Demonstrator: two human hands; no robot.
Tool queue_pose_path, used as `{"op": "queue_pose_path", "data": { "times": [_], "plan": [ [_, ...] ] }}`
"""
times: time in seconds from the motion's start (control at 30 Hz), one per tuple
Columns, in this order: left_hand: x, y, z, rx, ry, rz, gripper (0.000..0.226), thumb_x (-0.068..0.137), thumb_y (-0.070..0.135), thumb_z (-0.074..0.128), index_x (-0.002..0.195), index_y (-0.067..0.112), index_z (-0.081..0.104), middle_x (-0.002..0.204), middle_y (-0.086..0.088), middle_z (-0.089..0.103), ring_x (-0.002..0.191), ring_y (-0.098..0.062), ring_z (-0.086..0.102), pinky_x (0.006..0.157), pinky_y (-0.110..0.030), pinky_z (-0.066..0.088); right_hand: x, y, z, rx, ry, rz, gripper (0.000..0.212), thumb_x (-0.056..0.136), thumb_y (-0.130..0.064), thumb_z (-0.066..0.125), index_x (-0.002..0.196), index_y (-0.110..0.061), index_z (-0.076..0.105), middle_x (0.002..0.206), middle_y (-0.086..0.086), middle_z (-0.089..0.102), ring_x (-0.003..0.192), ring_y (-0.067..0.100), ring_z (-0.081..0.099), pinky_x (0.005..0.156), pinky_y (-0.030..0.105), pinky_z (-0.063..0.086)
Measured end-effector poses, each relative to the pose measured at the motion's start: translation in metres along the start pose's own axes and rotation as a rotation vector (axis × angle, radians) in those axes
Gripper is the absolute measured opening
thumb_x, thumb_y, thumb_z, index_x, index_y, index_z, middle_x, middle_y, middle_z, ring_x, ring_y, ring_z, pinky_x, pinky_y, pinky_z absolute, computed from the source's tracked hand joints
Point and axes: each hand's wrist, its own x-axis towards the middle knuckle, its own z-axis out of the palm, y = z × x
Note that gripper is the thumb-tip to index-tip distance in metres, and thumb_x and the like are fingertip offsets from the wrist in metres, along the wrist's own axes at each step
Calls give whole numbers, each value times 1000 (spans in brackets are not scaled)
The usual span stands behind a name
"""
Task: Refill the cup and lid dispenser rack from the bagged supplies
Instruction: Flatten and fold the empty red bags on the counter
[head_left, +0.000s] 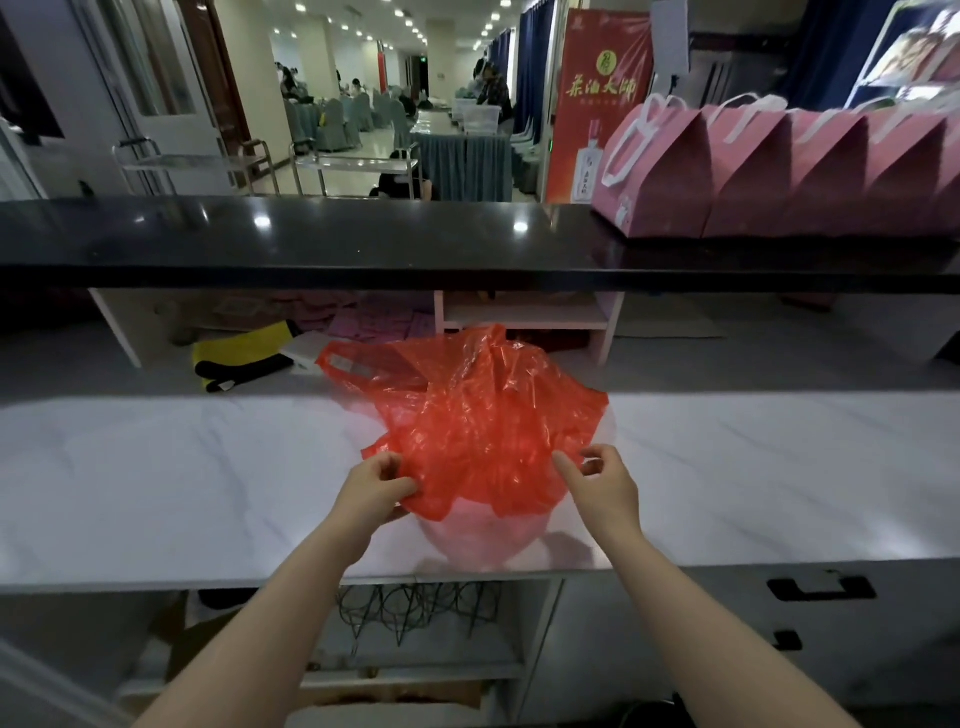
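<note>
The red bag (467, 421) sits crumpled on the white counter (182, 467), hiding most of something pale and translucent beneath it. The left hand (376, 488) pinches the bag's near edge; the right hand (605, 480) hovers beside the bag, fingers loosely curled, gripping nothing.

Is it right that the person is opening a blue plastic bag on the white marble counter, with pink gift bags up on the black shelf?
Not quite: the head view shows the plastic bag is red, not blue. It does sit on the white marble counter, with pink gift bags on the black shelf.

Pink gift bags (779, 171) on black ledge (311, 239); red banner (597, 104) behind.
</note>
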Motion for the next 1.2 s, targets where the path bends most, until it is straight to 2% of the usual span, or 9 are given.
{"op": "queue_pose_path", "data": {
  "times": [0.1, 0.27, 0.4, 0.5, 0.63, 0.73, 0.87, 1.07, 1.2],
  "plan": [
    [2, 1, -1, -13, 24, 5, 22, 84, -6, 57, 105, 2, 61, 102, -16, 66, 96, -29, 65, 75, -34, 56, 0, -10, 3, 30, -45, -46, 46, 75, -55, 73, 106, -27, 53, 93, -12, 59, 86, 5, 56, 66, 21, 42],
    [2, -4, -7, 7, 36, 6, 21, 84, -10, 50, 100, -1, 61, 96, -17, 67, 86, -29, 67, 65, -30, 56, 5, -7, 5, -115, 3, -29, 15, 87, -17, 60, 100, -21, 65, 94, -7, 65, 83, 10, 57, 66, 19, 39],
    [9, -15, -19, -39, 281, -106, 22, 87, -10, 37, 96, 1, 54, 89, -19, 67, 77, -36, 69, 59, -38, 58, 11, 5, -16, -149, 156, 109, 12, 91, -15, 50, 98, -17, 60, 78, -8, 56, 67, 5, 50, 53, 21, 34],
    [15, -26, -28, -116, 330, -232, 30, 91, -4, 28, 99, -1, 57, 84, -18, 71, 69, -33, 69, 48, -31, 55, 12, 19, -34, -106, 231, 243, 14, 93, -13, 42, 100, -13, 54, 77, 1, 59, 68, 20, 56, 58, 29, 39],
    [23, -29, -40, -411, 472, -413, 28, 90, -8, 29, 78, -3, 55, 45, -17, 61, 30, -21, 55, 28, -17, 38, 13, 34, -56, 38, 301, 365, 20, 88, -7, 36, 99, -11, 52, 70, 7, 68, 53, 22, 67, 57, 31, 50],
    [23, -29, -53, -592, 558, -424, 26, 93, -4, 35, 74, 7, 50, 32, -8, 51, 20, -12, 42, 27, -12, 33, 17, 43, -74, 140, 378, 458, 19, 87, -3, 37, 93, -8, 54, 65, 9, 68, 44, 18, 64, 44, 26, 44],
    [16, -33, -57, -745, 619, -326, 25, 96, -2, 39, 75, 8, 48, 50, -8, 61, 28, -7, 52, 32, -15, 43, 14, 52, -87, 288, 413, 579, 24, 88, 1, 36, 80, -2, 59, 55, 12, 63, 43, 20, 58, 42, 25, 43],
    [15, -34, -51, -885, 598, -238, 20, 96, -3, 40, 81, 5, 49, 90, -10, 57, 74, -17, 61, 64, -23, 57, 9, 53, -84, 873, 370, 545, 30, 89, 9, 40, 112, 6, 60, 95, 20, 67, 77, 28, 67, 68, 38, 58],
    [13, -26, -48, -884, 637, -222, 32, 99, 1, 29, 76, 20, 42, 79, 0, 48, 65, -10, 49, 39, -14, 46, 8, 39, -88, 1003, 355, 475, 39, 90, 12, 32, 119, 3, 56, 95, 19, 63, 80, 28, 63, 78, 43, 55]
  ]
}}
